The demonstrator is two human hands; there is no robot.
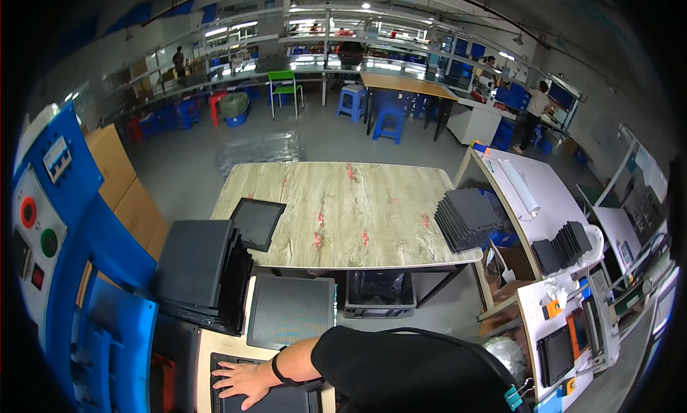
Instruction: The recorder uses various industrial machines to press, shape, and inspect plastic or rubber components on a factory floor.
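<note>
My right arm, in a black sleeve with a dark band at the wrist, reaches across to the left. My right hand (242,383) lies palm down with fingers spread on a flat black rectangular panel (295,400), pressing or resting on it; which, I cannot tell. The panel lies on a pale wooden board (205,366). Just beyond it is a grey, finely ribbed sheet (292,311). A tall stack of black panels (192,263) stands to the left of that sheet. My left hand is out of view.
A blue machine (107,270) with buttons rises on the left. Ahead stands a wood-patterned table (343,213) bearing one black panel (258,224) and a stack of dark panels (469,216). A black crate (379,309) sits beneath it. White shelving (529,198) lines the right.
</note>
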